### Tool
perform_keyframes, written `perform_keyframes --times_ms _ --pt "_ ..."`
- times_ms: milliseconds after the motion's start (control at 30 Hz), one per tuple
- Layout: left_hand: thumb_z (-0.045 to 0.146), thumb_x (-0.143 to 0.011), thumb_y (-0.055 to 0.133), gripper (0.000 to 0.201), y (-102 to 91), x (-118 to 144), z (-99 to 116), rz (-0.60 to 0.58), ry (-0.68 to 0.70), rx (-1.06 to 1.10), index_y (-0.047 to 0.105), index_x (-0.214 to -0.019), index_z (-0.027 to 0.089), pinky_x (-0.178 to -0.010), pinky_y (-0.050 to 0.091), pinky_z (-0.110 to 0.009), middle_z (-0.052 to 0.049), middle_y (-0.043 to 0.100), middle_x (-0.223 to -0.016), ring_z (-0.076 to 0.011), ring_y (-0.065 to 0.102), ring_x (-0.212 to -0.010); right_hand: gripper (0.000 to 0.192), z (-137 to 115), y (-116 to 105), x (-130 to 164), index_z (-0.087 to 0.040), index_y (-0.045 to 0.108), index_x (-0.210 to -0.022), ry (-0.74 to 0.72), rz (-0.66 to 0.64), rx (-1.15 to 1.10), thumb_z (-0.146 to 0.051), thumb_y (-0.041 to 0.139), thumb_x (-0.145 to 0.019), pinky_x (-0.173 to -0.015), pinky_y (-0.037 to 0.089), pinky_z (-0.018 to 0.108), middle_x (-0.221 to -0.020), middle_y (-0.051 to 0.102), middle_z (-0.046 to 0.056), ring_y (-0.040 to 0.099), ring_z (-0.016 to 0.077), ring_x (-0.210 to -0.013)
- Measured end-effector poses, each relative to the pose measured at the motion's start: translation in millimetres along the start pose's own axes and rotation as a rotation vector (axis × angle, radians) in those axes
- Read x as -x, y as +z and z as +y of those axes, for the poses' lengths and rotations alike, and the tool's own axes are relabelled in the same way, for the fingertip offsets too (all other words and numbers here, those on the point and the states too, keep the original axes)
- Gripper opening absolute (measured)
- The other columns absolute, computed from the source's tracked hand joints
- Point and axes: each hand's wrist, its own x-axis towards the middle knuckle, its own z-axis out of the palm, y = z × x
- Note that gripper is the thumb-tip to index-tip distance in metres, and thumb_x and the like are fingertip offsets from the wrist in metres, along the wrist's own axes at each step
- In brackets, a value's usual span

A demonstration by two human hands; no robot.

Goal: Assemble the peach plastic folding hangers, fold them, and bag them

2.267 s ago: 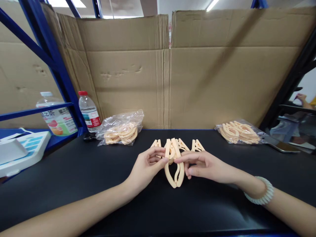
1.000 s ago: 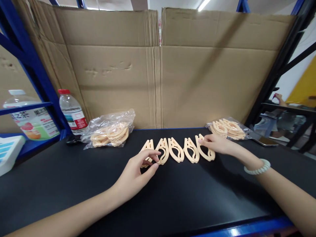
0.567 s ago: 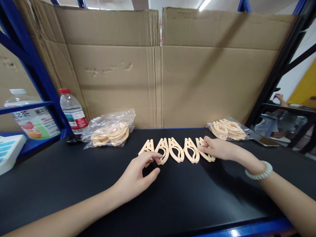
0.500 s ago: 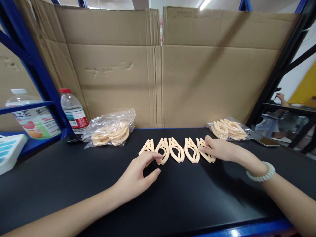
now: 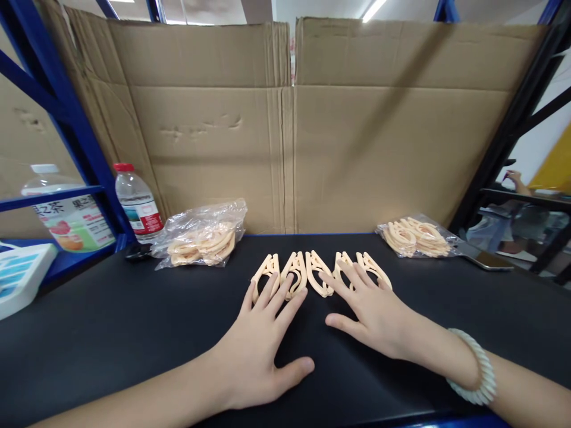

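Both hands lay flat and open on the black counter (image 5: 134,333), gripping nothing. The left hand (image 5: 261,351) spread its fingertips (image 5: 289,279) over the two leftmost clips; the right hand (image 5: 377,315) covered the near ends of the right-hand ones. The five peach clips (image 5: 317,273) stood side by side in one row at mid-counter, so laying out appeared complete, with only alignment apparently remaining. Along the far edge, one plastic bag (image 5: 200,238) at left and another bag (image 5: 417,236) at right each held more clips.
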Motion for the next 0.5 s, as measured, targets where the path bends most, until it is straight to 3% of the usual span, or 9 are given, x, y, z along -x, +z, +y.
perform_keyframes --times_ms 167,500 --pt "0.067 -0.080 0.047 0.087 2.8 0 -3 -0.050 -0.025 -0.002 0.011 -0.149 0.029 -0.105 0.001 -0.070 -0.011 0.013 -0.156 -0.0405 0.001 -0.141 0.069 -1 5 0 -0.037 0.027 -0.146 0.000 -0.038 -0.035 -0.071 0.033 -0.085 -0.095 0.022 0.074 -0.152 0.027 0.016 0.019 0.0465 -0.137" --pt "0.073 -0.079 0.041 0.094 -5.9 -13 -9 -0.128 -0.081 -0.056 0.011 -0.149 0.018 -0.108 0.000 -0.066 -0.015 0.009 -0.155 -0.0376 0.000 -0.142 0.070 0 12 -14 -0.039 0.017 -0.147 -0.015 -0.087 -0.080 -0.072 0.027 -0.086 -0.102 0.016 0.069 -0.156 0.013 0.013 0.004 0.0458 -0.139"
